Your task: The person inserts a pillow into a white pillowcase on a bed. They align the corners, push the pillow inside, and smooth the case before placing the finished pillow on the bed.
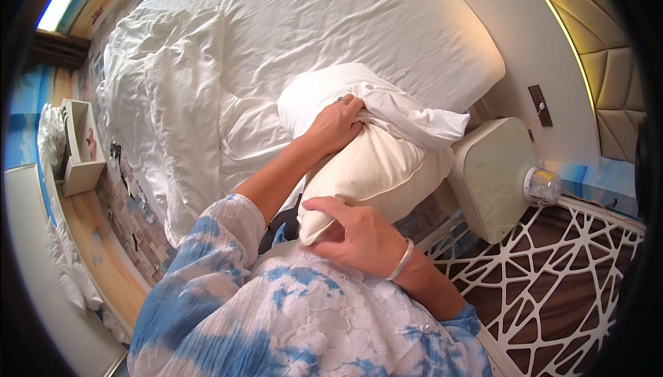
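Observation:
A cream pillow (387, 166) lies tilted in front of my body, against the near edge of the bed. Its far part is inside a white pillowcase (314, 90), whose loose folds bunch up across the pillow's middle and toward the right. My left hand (337, 125) is closed on the pillowcase where its opening meets the bare cream cover. Nearer to me, the fingers and thumb of my right hand (366, 235) curve round the pillow's near left corner. A white band circles the right wrist.
The bed (359, 11) has a wrinkled white sheet, with a crumpled white cover (166, 66) along its left side. A pale rounded bedside cabinet (490, 170) stands at the right, a clear round container (542, 185) beside it. Further right is a white lattice panel (511, 266).

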A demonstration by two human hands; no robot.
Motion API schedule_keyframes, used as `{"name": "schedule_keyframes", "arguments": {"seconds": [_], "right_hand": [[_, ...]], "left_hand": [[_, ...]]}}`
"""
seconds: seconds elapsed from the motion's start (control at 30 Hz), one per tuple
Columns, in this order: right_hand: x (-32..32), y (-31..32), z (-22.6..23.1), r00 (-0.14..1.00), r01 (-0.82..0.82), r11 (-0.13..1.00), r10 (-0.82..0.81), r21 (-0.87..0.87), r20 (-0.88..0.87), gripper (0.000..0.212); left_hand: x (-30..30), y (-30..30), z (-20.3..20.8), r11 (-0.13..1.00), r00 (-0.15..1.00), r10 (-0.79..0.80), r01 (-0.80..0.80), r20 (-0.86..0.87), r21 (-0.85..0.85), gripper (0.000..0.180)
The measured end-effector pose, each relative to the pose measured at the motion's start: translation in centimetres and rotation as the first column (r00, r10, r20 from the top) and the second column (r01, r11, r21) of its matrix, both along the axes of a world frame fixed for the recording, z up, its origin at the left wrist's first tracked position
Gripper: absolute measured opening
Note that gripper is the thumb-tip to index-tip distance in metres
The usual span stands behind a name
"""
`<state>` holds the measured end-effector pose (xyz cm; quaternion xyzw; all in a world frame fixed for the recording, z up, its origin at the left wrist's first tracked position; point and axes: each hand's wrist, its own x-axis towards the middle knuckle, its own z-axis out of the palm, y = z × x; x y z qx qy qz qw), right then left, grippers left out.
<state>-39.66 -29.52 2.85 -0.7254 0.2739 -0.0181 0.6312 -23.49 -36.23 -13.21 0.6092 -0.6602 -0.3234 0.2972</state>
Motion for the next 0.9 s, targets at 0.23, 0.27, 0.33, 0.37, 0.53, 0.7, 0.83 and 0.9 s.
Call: {"name": "schedule_keyframes", "arguments": {"seconds": [0.23, 0.27, 0.33, 0.37, 0.53, 0.7, 0.83, 0.9], "right_hand": [[-1.4, 0.5, -4.6, 0.920, 0.359, 0.871, -0.390, -0.336, -0.026, 0.041], [-2.1, 0.3, -6.4, 0.892, 0.397, 0.830, -0.450, -0.391, -0.049, 0.042], [-3.5, -0.8, -8.3, 0.808, 0.534, 0.776, -0.585, -0.335, -0.066, 0.045], [-3.9, -1.7, -9.0, 0.753, 0.628, 0.745, -0.655, -0.226, -0.069, 0.048], [-3.4, -5.8, -9.6, 0.714, 0.628, 0.685, -0.696, -0.370, -0.077, 0.039], [-1.7, -7.8, -6.2, 0.641, 0.757, 0.611, -0.763, 0.230, -0.082, 0.030], [1.5, -4.5, -3.3, 0.545, 0.562, 0.526, -0.816, 0.638, 0.193, 0.024], [2.6, -4.1, -5.9, 0.544, 0.528, 0.618, -0.773, 0.582, 0.327, 0.026]], "left_hand": [[-0.3, -0.1, 0.5, 0.964, 0.969, 0.135, -0.081, -0.206, 0.252, 0.029], [-0.3, 0.1, 1.4, 0.954, 0.959, 0.133, -0.056, -0.251, 0.294, 0.028], [-0.2, 0.2, 3.1, 0.911, 0.933, 0.129, 0.023, -0.336, 0.412, 0.028], [-0.1, 0.3, 3.8, 0.876, 0.918, 0.128, 0.073, -0.376, 0.477, 0.028], [-0.8, 1.7, 8.5, 0.994, 0.934, -0.060, 0.087, -0.352, 0.061, 0.023], [0.2, 1.4, 6.8, 0.967, 0.999, 0.020, -0.012, 0.027, -0.255, 0.024], [0.6, 1.8, 6.3, 0.933, 0.995, 0.076, -0.051, 0.059, -0.355, 0.022], [1.2, 2.0, 6.0, 0.951, 0.992, 0.122, -0.120, -0.009, -0.286, 0.018]]}}
